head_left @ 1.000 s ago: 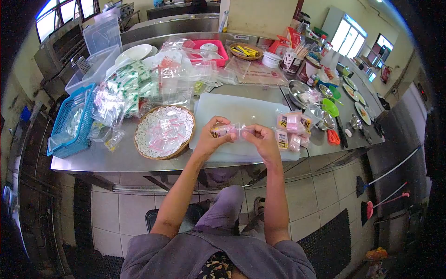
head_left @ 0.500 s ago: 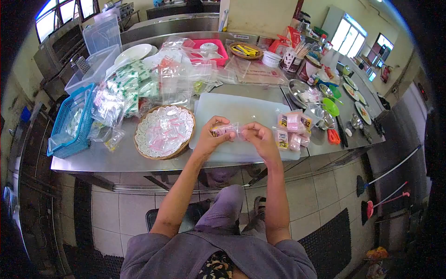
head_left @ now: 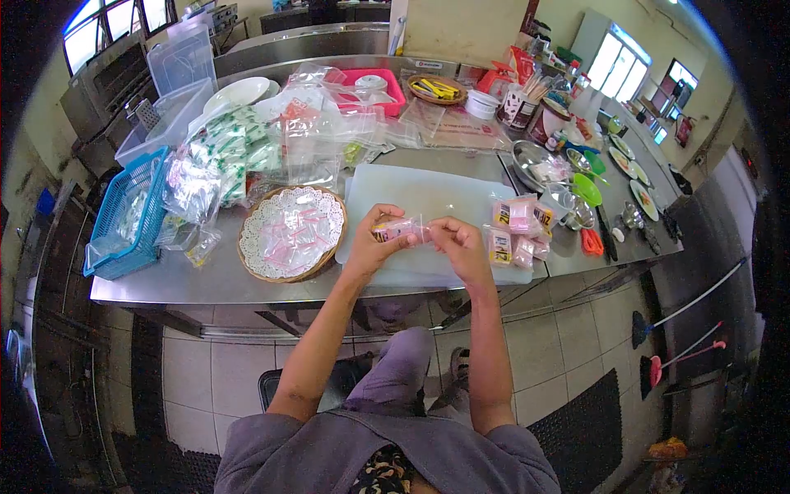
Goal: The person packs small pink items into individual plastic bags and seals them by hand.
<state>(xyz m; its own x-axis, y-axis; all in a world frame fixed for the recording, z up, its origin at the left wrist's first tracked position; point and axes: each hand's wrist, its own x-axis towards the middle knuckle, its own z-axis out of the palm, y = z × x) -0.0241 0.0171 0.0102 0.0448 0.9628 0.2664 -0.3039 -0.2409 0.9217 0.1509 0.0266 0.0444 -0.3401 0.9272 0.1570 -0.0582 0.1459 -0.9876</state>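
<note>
Over the white cutting board (head_left: pixel 428 191), my left hand (head_left: pixel 372 243) grips a small clear plastic packet (head_left: pixel 401 230) with a yellow label and pinkish contents. My right hand (head_left: pixel 461 247) pinches the packet's right end, where the plastic shows a pink strip. Several similar packets (head_left: pixel 520 216) with yellow labels and pink contents are piled at the board's right side. Left of my hands, a round wicker basket (head_left: pixel 245 257) lined with a white paper doily holds several small clear bags with pink strips (head_left: pixel 292 235).
A blue plastic basket (head_left: pixel 156 173) and heaped plastic bags (head_left: pixel 234 144) occupy the left side. Behind the board are a pink tray (head_left: pixel 401 90) and a basket of yellow sachets (head_left: pixel 436 89). To the right lie a metal bowl (head_left: pixel 527 156), knife (head_left: pixel 607 235) and plates (head_left: pixel 643 200).
My right fingers have shifted slightly along the packet's end, showing more of the pink strip. The left hand keeps its grip and has barely moved.
</note>
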